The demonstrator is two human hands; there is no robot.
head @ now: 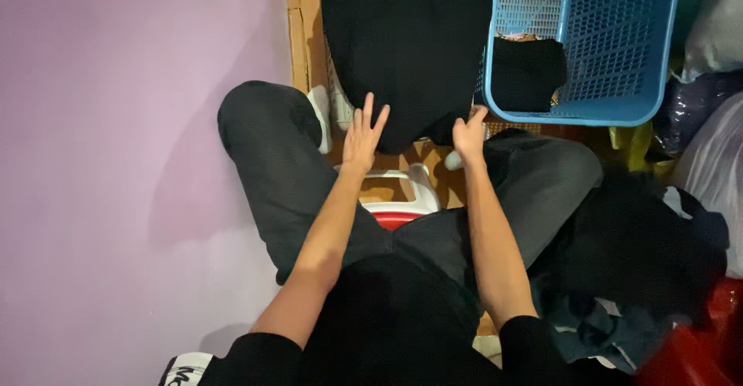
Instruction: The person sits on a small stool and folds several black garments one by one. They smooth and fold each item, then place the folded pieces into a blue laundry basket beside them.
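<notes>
A black garment (410, 46) lies spread in front of my knees, over a wooden floor and a white perforated object under it. My left hand (362, 134) rests flat on the garment's near left edge, fingers spread apart. On the near right edge, my right hand (468, 134) pinches the fabric with curled fingers. I sit with dark trousers, knees apart.
A blue plastic laundry basket (619, 69) stands at the upper right with a dark cloth (528, 73) inside. A heap of dark clothes (635, 262) lies at my right. A pink wall (116, 162) fills the left. A white and red stool (398, 200) sits between my legs.
</notes>
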